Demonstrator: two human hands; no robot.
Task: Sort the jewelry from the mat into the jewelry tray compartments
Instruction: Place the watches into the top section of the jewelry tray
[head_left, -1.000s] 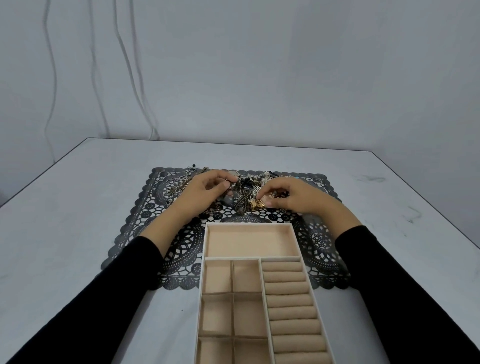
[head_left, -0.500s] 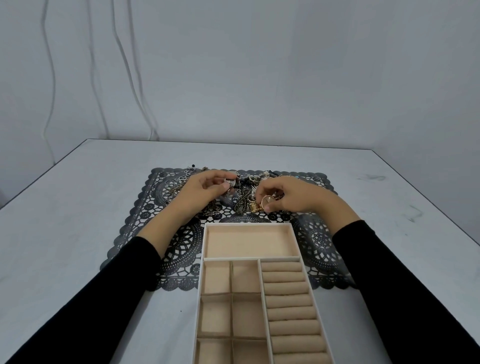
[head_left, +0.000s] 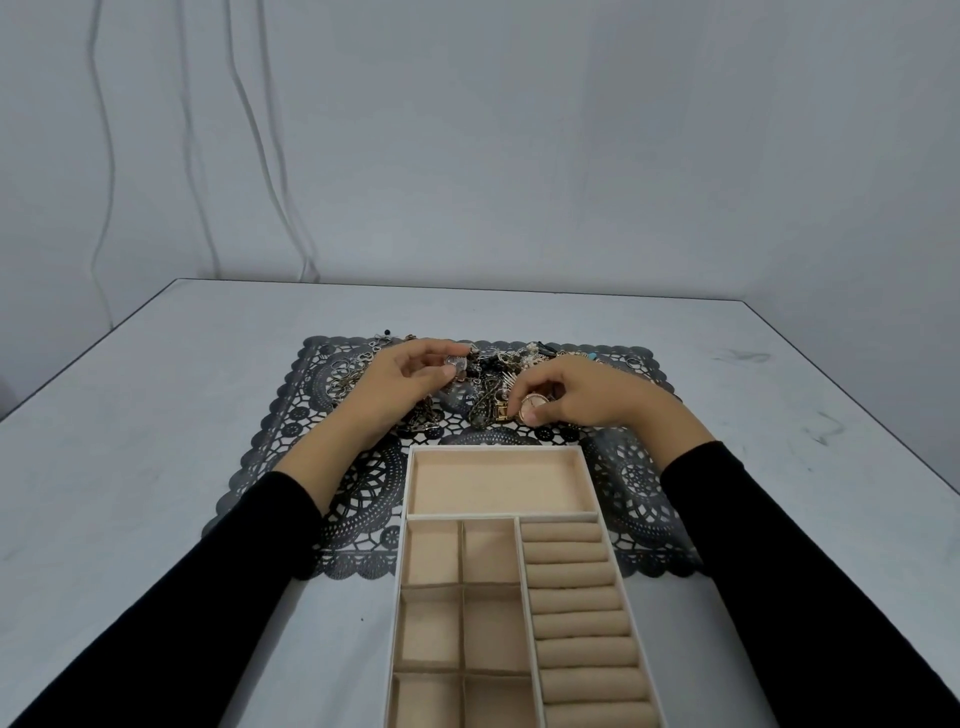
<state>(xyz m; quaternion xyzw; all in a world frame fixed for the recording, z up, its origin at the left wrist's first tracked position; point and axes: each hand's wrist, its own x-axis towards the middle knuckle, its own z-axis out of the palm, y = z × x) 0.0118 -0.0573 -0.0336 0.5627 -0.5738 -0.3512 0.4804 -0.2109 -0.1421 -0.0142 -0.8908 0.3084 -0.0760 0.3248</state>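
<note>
The left hand (head_left: 410, 379) pinches a small silvery piece (head_left: 457, 362); the right hand (head_left: 587, 397) grips a gold watch (head_left: 535, 402); the jewelry tray (head_left: 410, 478) lies just nearer than both hands.

Tangled jewelry (head_left: 488, 382) lies on the black lace mat (head_left: 291, 415) behind the beige tray (head_left: 498, 516).

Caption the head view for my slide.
Left hand and right hand pinch pieces from the jewelry pile on a lace mat, beyond the compartmented tray.

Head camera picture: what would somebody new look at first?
A tangled jewelry pile lies on the far part of a black lace mat. The right hand pinches a round gold piece from it, the left hand a small silvery piece. A beige tray sits nearest the camera.
</note>
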